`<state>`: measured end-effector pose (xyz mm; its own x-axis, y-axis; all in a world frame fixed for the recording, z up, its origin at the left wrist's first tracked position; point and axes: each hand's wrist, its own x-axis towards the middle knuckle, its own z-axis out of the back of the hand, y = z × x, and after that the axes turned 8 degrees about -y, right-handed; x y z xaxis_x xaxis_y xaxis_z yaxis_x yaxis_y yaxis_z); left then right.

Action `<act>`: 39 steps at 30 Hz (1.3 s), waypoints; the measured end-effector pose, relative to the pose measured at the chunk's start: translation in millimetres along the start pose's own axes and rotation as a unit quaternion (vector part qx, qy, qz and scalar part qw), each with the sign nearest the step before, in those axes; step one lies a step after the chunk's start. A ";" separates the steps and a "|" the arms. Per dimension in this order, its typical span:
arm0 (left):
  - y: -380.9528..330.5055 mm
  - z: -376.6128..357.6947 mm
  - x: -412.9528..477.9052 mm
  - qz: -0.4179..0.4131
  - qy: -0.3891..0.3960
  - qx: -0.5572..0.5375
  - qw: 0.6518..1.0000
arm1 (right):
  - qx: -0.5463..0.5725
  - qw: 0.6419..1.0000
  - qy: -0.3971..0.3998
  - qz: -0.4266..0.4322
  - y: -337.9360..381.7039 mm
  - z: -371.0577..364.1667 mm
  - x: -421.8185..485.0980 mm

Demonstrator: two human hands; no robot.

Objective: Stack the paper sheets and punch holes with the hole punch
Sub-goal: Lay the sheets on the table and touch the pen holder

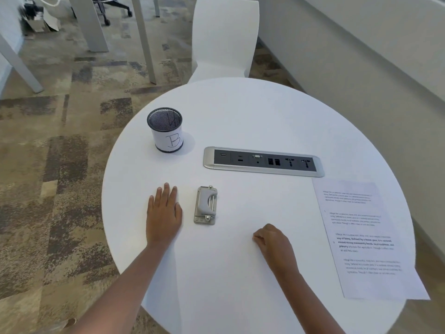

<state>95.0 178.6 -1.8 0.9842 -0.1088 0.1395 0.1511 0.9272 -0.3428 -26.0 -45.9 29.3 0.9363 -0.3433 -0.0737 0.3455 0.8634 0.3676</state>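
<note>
- Right, left hand (163, 214) lies flat and open on the table (252, 112), likely steadying, holding nothing.
- Right hand (273, 242) rests in a loose fist, apparently empty.
- Punch (206, 205), squat metal with a grey lever, sits between them, untouched.
- Printed sheets (363, 239), thin and flat, lie far right, overhanging the round edge.

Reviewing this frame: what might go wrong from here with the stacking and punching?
1. The printed sheet overhangs the table edge at its near right corner, so a careless pull may send it off.
2. A blank sheet seems to lie under both hands, white on white, so its edges are easy to misalign.
3. The hole punch sits unheld and may skid when pressed.
</note>
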 end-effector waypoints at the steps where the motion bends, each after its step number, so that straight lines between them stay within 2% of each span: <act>1: -0.4 0.3 0.3 -0.001 0.002 0.004 1.000 | -0.013 1.000 0.000 0.005 1.2 -0.3 0.2; 7: -0.1 0.2 0.8 -0.001 0.005 0.002 1.000 | -0.109 0.993 0.004 0.034 9.4 -2.5 6.5; 12: 1.0 1.6 1.9 -0.005 0.007 -0.002 1.000 | -0.109 0.994 0.006 0.022 12.3 -8.0 18.9; 17: 4.7 1.6 9.1 -0.019 0.017 -0.001 1.000 | 0.056 0.998 -0.013 -0.017 41.0 -0.6 56.6; 24: 9.6 1.1 22.3 -0.034 0.023 0.002 0.999 | 0.206 0.974 -0.075 0.056 150.3 30.7 134.4; 30: 11.4 2.9 33.8 -0.042 0.023 -0.003 0.999 | 0.244 0.956 -0.106 0.125 227.3 46.4 193.5; 36: 12.8 3.1 36.4 -0.045 0.028 0.008 0.999 | 0.173 0.972 -0.083 0.133 251.1 41.6 228.9; 39: 13.5 1.8 36.7 -0.043 0.025 0.008 0.999 | 0.211 0.969 -0.083 0.099 248.4 39.3 232.5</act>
<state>132.9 187.8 0.3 0.9709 -0.2067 0.1206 0.2350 0.9188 -0.3173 275.0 74.2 140.0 0.9466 -0.2711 0.1746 0.0706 0.7027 0.7080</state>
